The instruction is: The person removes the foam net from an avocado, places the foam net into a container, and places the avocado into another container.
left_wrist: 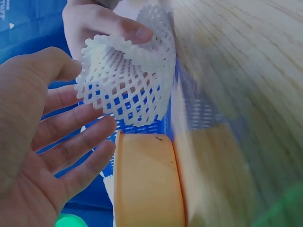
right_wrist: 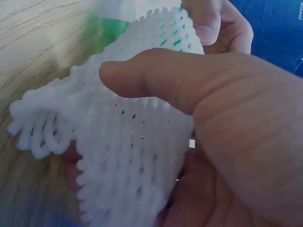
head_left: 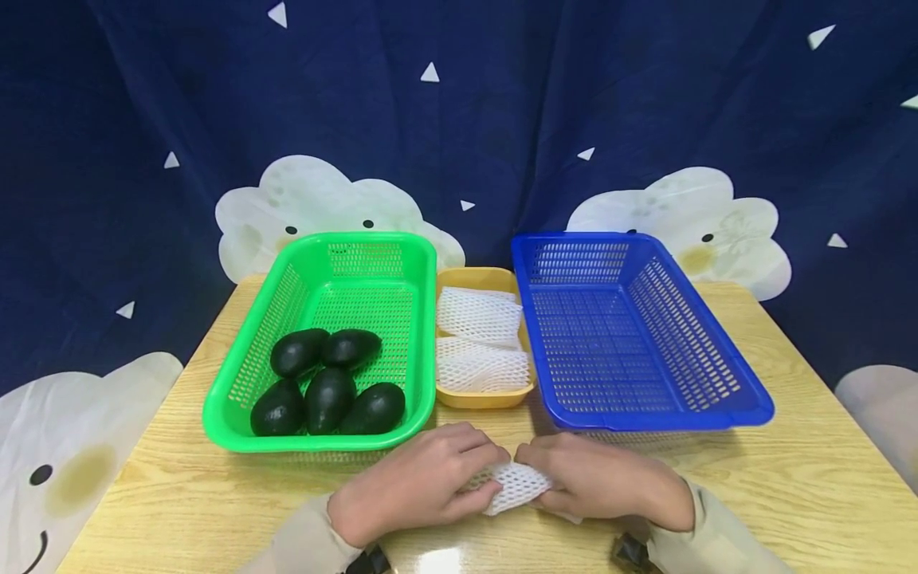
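A white foam net sleeve point(head_left: 518, 485) is stretched between both hands, just above the table's front part. My right hand point(head_left: 602, 478) grips one end, its thumb point(right_wrist: 142, 73) lying flat across the mesh. At the opposite end, my left hand point(head_left: 430, 478) pinches the sleeve's open rim point(left_wrist: 85, 71) between thumb and forefinger, the other fingers point(left_wrist: 90, 158) spread loosely. In the left wrist view the mouth of the sleeve gapes a little, and nothing shows inside it. The right hand's fingers are mostly hidden behind the mesh.
Several dark avocados point(head_left: 330, 399) lie in the front of a green basket point(head_left: 319, 442) at left. A yellow tray point(head_left: 484, 399) in the middle holds more folded foam nets point(head_left: 480, 315). To the right stands a blue basket point(head_left: 645, 420). Behind the table hangs a dark blue curtain point(head_left: 488, 119).
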Available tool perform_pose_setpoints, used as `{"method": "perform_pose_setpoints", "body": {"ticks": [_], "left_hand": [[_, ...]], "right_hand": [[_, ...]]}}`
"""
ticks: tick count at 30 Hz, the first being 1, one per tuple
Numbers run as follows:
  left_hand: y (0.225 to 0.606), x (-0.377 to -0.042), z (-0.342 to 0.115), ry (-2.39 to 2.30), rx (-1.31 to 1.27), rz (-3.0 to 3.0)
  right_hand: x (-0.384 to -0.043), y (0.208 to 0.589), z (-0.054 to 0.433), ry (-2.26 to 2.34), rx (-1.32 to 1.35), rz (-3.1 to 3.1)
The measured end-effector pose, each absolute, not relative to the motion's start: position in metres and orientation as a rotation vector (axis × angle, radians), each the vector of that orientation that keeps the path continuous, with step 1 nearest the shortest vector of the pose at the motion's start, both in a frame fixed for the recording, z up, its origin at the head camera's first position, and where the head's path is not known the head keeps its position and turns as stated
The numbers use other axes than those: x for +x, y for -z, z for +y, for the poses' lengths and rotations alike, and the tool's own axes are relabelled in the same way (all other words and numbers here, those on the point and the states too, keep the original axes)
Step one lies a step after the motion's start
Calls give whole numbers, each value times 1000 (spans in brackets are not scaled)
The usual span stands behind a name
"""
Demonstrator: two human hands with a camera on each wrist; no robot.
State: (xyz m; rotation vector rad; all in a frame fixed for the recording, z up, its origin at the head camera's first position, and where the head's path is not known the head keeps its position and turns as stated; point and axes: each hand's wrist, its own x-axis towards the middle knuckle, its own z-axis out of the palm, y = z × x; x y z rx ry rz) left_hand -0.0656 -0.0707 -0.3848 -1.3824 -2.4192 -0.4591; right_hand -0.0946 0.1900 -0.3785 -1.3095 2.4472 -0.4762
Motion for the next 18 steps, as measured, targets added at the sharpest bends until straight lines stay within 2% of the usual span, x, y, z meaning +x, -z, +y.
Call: {"method": "perform_pose_setpoints", "body": {"ticks": [18], "left_hand": [[379,-66,-76,469,-1331,-2386]], "right_hand": [[-79,355,193,384,-1366,2597]]}}
